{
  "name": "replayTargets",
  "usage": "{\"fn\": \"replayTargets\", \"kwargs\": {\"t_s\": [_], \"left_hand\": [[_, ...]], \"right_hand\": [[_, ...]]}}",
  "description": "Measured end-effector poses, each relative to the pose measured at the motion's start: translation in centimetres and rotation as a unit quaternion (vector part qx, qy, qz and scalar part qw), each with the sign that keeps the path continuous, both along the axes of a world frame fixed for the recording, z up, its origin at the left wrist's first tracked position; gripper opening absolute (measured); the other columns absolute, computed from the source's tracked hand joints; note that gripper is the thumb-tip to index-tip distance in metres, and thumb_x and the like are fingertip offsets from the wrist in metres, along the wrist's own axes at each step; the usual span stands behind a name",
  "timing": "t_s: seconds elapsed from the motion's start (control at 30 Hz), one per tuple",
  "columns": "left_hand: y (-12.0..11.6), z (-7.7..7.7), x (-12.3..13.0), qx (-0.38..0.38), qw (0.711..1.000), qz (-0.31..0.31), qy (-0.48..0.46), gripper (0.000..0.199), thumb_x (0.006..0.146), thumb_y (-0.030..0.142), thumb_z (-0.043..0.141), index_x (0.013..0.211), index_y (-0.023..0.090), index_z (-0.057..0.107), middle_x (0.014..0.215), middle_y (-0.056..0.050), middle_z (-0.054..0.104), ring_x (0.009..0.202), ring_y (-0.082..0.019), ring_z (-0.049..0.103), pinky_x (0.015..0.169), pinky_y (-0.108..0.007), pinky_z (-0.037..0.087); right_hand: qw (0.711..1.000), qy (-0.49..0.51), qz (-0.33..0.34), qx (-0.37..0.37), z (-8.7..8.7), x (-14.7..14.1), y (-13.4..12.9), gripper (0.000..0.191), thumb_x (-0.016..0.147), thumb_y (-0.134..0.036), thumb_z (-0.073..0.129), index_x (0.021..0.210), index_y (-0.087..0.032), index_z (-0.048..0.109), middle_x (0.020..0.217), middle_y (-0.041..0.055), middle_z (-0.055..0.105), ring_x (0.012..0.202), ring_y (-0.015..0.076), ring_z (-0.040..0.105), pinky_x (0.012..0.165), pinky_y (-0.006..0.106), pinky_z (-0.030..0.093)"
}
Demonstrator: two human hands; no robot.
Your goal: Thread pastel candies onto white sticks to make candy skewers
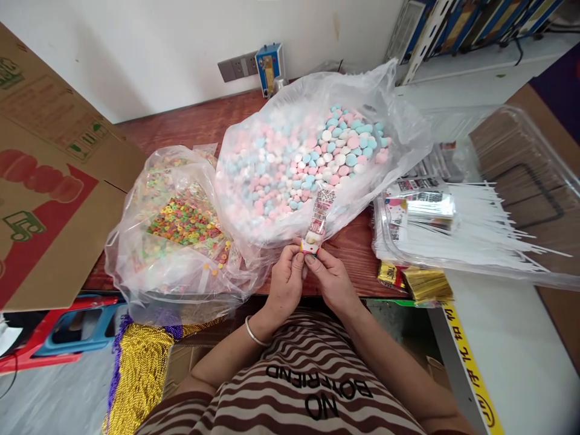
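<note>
Both my hands meet at the table's front edge around a small printed plastic packet (319, 212) with a barcode. My left hand (286, 279) pinches one lower corner between thumb and fingers, and my right hand (334, 279) pinches the other. Pale contents show near the packet's bottom; I cannot make out what they are. Just beyond it lies a large clear plastic bag (254, 130), open toward the right, full of pink, blue and white candies (342, 158). On the left sits another clear bag (149, 284) holding small multicoloured ring-shaped pieces (183, 223).
A cardboard box (54, 133) stands at the left. To the right, a clear plastic tray (453, 263) holds white sticks (480, 217) and printed packets. Gold twist ties (428, 284) lie at the table edge. A blue device (269, 66) stands by the wall sockets (238, 66).
</note>
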State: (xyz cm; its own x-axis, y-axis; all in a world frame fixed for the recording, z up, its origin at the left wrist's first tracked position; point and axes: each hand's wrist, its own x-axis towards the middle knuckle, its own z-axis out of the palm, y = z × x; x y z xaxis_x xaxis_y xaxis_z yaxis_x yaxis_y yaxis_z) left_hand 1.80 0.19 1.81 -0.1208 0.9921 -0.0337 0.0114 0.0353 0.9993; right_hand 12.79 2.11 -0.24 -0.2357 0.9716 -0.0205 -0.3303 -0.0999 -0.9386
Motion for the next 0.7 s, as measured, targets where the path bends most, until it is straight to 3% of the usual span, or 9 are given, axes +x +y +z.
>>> {"fn": "replayTargets", "kwargs": {"t_s": [0.07, 0.13, 0.27, 0.47, 0.7], "left_hand": [[0.0, 0.0, -0.5, 0.026, 0.996, -0.015, 0.083, 0.026, 0.101, 0.043, 0.051, 0.094, 0.019, 0.06, 0.072, 0.002, 0.053, 0.064, -0.012, 0.044, 0.062, -0.024, 0.037], [0.0, -0.3, -0.7, 0.045, 0.989, -0.026, 0.138, 0.026, 0.103, 0.039, 0.047, 0.09, 0.019, 0.059, 0.075, 0.002, 0.055, 0.067, -0.012, 0.046, 0.064, -0.025, 0.037], [-0.3, -0.7, -0.5, 0.075, 0.982, -0.027, 0.173, 0.026, 0.103, 0.036, 0.044, 0.09, 0.019, 0.059, 0.078, 0.001, 0.058, 0.068, -0.012, 0.049, 0.067, -0.025, 0.04], [-0.9, -0.7, 0.0, 0.083, 0.982, -0.033, 0.164, 0.025, 0.102, 0.034, 0.047, 0.088, 0.019, 0.06, 0.075, 0.001, 0.057, 0.068, -0.012, 0.05, 0.067, -0.024, 0.04], [-1.2, -0.7, 0.5, 0.059, 0.992, -0.04, 0.106, 0.027, 0.102, 0.037, 0.047, 0.084, 0.019, 0.058, 0.073, 0.002, 0.054, 0.066, -0.012, 0.045, 0.065, -0.024, 0.038]], "right_hand": [[1.0, 0.01, 0.021, 0.002, 0.3, 0.5, 0.3, 0.033, 0.088, -0.046, 0.072, 0.114, -0.026, 0.077, 0.115, 0.0042, 0.075, 0.114, 0.0234, 0.065, 0.112, 0.043, 0.044], [0.997, 0.067, 0.025, -0.041, 0.8, 0.7, 0.5, 0.03, 0.085, -0.044, 0.075, 0.108, -0.026, 0.079, 0.117, 0.0042, 0.076, 0.117, 0.0249, 0.065, 0.115, 0.044, 0.041], [0.977, 0.173, -0.009, -0.122, 1.7, 0.1, 0.7, 0.022, 0.077, -0.04, 0.079, 0.091, -0.024, 0.081, 0.103, 0.0051, 0.08, 0.109, 0.0268, 0.069, 0.11, 0.043, 0.047], [0.969, 0.192, -0.058, -0.144, 2.4, -0.7, 0.7, 0.022, 0.076, -0.037, 0.074, 0.09, -0.021, 0.081, 0.097, 0.0056, 0.08, 0.093, 0.0242, 0.072, 0.094, 0.039, 0.055], [0.961, 0.199, -0.109, -0.158, 1.7, -1.4, 1.2, 0.026, 0.076, -0.042, 0.073, 0.078, -0.017, 0.08, 0.082, 0.0072, 0.079, 0.077, 0.0231, 0.071, 0.076, 0.037, 0.058]]}}
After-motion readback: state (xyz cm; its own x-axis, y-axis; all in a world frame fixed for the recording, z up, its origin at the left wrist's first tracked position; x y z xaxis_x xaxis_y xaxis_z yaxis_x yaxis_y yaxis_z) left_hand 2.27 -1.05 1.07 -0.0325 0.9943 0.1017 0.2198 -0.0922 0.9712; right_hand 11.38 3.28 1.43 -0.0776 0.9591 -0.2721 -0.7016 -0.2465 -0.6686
